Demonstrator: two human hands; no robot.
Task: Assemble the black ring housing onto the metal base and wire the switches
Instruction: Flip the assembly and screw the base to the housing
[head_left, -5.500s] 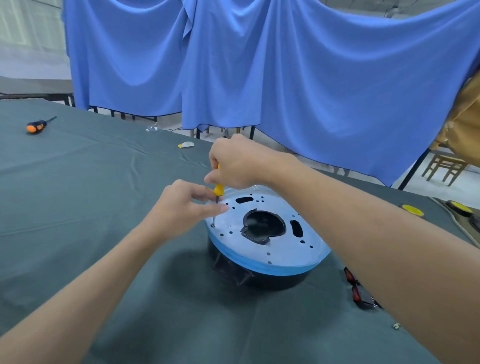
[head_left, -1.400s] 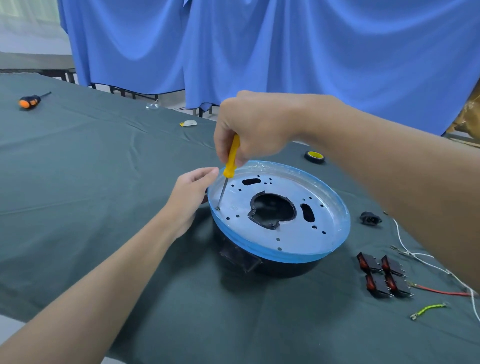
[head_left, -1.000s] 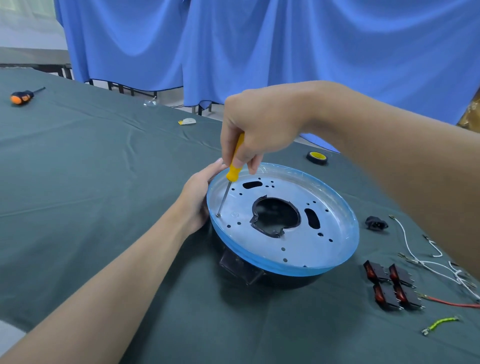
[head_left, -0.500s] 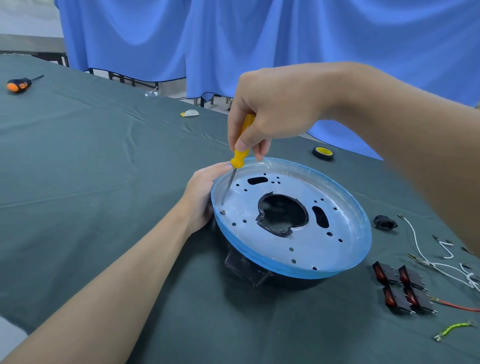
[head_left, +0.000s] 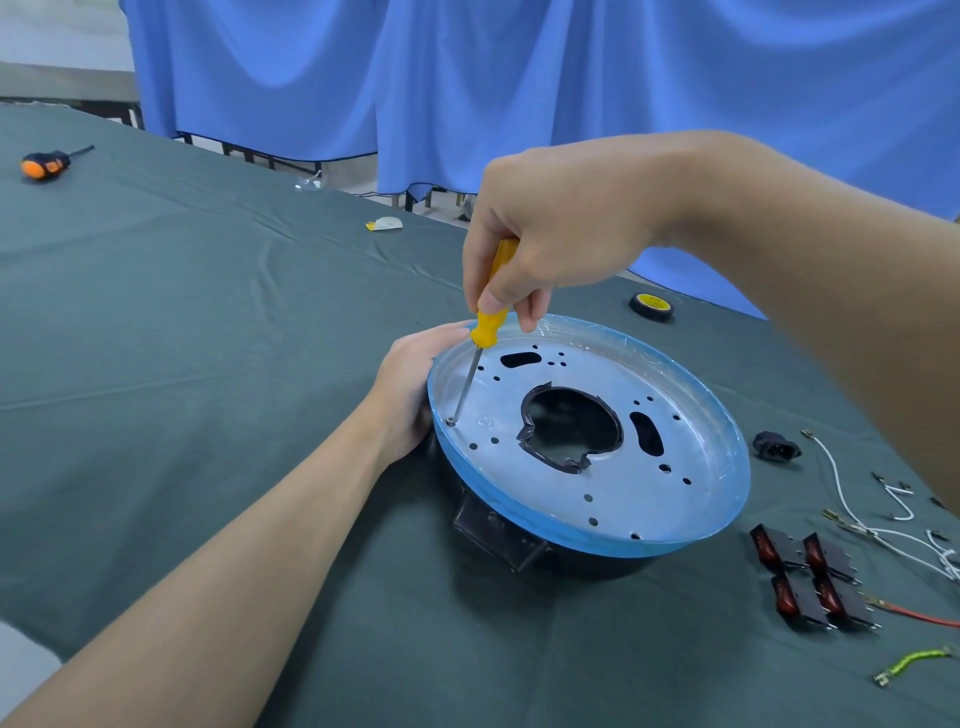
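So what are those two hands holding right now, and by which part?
The right hand grips the yellow screwdriver by its handle. The left hand holds the metal base by its left rim.

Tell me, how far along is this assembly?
Done: the metal base sits on the black ring housing. In hand: the right hand sets the yellow screwdriver on a screw near the rim while the left hand grips the base's edge. Left: other holes look empty, and the four switches and wires lie loose on the cloth, unconnected.
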